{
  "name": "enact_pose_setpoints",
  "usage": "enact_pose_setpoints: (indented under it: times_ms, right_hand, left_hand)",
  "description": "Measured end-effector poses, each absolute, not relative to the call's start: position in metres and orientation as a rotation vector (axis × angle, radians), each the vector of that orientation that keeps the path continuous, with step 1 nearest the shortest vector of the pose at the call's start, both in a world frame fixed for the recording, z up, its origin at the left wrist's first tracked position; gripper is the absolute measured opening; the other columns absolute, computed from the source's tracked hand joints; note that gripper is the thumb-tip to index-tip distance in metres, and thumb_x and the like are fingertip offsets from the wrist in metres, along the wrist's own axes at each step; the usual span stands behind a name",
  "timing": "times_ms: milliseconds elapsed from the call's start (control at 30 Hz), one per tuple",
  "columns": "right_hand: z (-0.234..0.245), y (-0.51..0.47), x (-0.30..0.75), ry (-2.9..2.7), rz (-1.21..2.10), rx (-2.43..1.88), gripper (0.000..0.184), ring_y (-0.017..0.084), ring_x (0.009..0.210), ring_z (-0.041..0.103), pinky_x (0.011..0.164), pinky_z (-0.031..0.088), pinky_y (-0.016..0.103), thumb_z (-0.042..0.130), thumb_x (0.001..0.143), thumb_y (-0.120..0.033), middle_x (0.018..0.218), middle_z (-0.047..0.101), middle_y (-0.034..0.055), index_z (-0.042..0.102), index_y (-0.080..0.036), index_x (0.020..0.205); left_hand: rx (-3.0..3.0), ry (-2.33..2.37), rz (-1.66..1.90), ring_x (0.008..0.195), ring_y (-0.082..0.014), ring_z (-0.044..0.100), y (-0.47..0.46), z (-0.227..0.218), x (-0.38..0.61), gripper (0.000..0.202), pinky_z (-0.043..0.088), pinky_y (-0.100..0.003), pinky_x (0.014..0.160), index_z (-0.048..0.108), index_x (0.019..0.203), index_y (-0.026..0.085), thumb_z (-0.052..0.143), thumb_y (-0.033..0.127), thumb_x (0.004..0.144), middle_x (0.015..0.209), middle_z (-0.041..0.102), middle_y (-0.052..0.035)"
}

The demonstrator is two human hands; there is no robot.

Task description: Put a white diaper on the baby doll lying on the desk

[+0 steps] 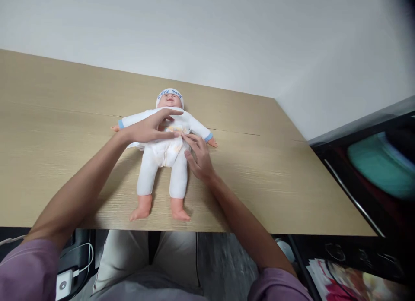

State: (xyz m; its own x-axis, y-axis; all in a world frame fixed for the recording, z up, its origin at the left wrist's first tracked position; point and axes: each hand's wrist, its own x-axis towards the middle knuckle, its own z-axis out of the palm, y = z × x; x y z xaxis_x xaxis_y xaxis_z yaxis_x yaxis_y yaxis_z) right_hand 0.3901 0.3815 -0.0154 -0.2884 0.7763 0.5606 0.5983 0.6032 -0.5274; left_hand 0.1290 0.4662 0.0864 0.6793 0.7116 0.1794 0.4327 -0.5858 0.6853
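A baby doll [164, 165] in a white suit and a white cap lies on its back on the wooden table [275, 171], feet toward me. A white diaper [167, 150] is round its hips. My left hand [147, 127] lies flat across the doll's chest and belly, fingers stretched out. My right hand [198, 156] rests at the doll's right hip, fingertips pressed on the diaper's side edge; whether they pinch it I cannot make out.
The table's front edge runs just past the doll's feet, my lap below it. A white wall stands behind the table. A dark cabinet [372, 171] with a teal object stands at the right. A charger and cable [65, 283] lie at lower left.
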Motion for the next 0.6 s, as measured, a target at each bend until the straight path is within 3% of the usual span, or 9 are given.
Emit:
enact_pose_setpoints:
  times_ms: [100,233,300,433,533,600]
  right_hand:
    - [-0.015,0.384,0.392,-2.03,0.254,-1.08,0.06,0.036,0.153,0.06,0.132,0.049,0.061,0.042,0.119,-0.051,0.161,0.065,0.016,0.062,-0.027,0.17]
    - [-0.01,0.385,0.39,-1.999,0.233,-1.108,0.056,0.035,0.147,0.064,0.128,0.052,0.059,0.041,0.12,-0.048,0.155,0.068,0.0161,0.066,-0.028,0.165]
    - [-0.003,0.385,0.385,-1.951,0.186,-1.14,0.051,0.034,0.14,0.066,0.126,0.052,0.059,0.043,0.12,-0.047,0.146,0.071,0.0156,0.072,-0.028,0.158]
    - [0.024,0.389,0.362,-1.889,0.111,-1.198,0.041,0.035,0.125,0.068,0.119,0.054,0.059,0.049,0.118,-0.043,0.13,0.074,0.0138,0.078,-0.03,0.145]
    - [0.048,0.399,0.336,-1.955,0.103,-1.164,0.037,0.033,0.113,0.068,0.114,0.056,0.058,0.053,0.116,-0.041,0.118,0.071,0.0123,0.076,-0.028,0.142]
    - [0.059,0.41,0.319,-2.046,0.077,-1.121,0.034,0.034,0.116,0.067,0.115,0.055,0.058,0.058,0.114,-0.04,0.121,0.07,0.0129,0.076,-0.027,0.14]
  left_hand:
    - [2.291,1.046,0.83,0.16,-0.0338,0.054,0.458,0.074,0.102,0.065,0.05,-0.049,0.128,0.063,0.157,0.027,0.054,0.07,0.11,0.174,0.055,-0.0148]
    - [2.237,1.364,0.948,0.129,-0.0306,0.068,0.452,0.04,0.065,0.051,0.056,-0.048,0.114,0.071,0.129,0.021,0.051,0.064,0.111,0.139,0.073,-0.0159]
    - [2.186,1.449,0.908,0.113,-0.0301,0.068,0.45,0.026,0.047,0.044,0.057,-0.047,0.104,0.069,0.118,0.02,0.055,0.061,0.109,0.123,0.075,-0.0141]
    - [2.176,1.458,0.76,0.1,-0.0296,0.066,0.448,0.013,0.024,0.042,0.054,-0.046,0.095,0.065,0.108,0.022,0.058,0.063,0.104,0.109,0.075,-0.0115]
    - [2.246,1.503,0.598,0.101,-0.0326,0.065,0.448,0.008,0.016,0.041,0.052,-0.047,0.094,0.061,0.095,0.025,0.061,0.066,0.099,0.099,0.074,-0.0114]
    - [2.285,1.544,0.52,0.105,-0.0355,0.066,0.449,0.004,0.014,0.04,0.052,-0.048,0.093,0.059,0.089,0.026,0.063,0.065,0.094,0.096,0.073,-0.0126]
